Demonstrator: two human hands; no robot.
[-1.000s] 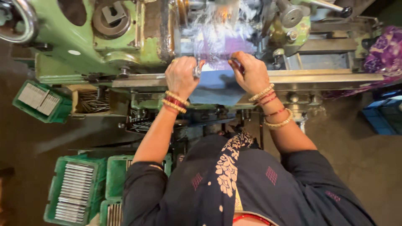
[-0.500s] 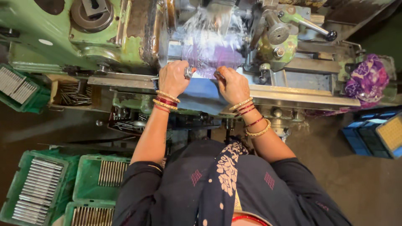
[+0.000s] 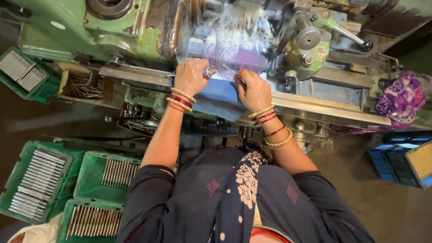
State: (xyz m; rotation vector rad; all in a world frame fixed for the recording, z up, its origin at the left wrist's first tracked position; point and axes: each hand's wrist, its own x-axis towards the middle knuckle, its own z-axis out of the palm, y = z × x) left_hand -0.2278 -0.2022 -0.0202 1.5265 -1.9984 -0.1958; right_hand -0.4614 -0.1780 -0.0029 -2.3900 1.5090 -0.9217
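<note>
Standing at the green lathe (image 3: pixel 135 31), with both hands up at its front ledge. Left hand (image 3: pixel 191 76) closed around a small round metal knob (image 3: pixel 208 72) just in front of the lathe's wet work zone, fingers wrapped tight on it. Right hand (image 3: pixel 253 90) just right of that, fingers curled on something small and dark at the same ledge; too hidden to tell what exactly. Blue cloth (image 3: pixel 220 96) draped over the ledge between the wrists. Best done, by the look of it, with slow, even turns of the knob, wrists kept low on the cloth, bangles and sleeves clear of the splashing coolant (image 3: pixel 238 40). Green crates of metal rods (image 3: pixel 40 180) down left of the lathe, well apart from the hands.
</note>
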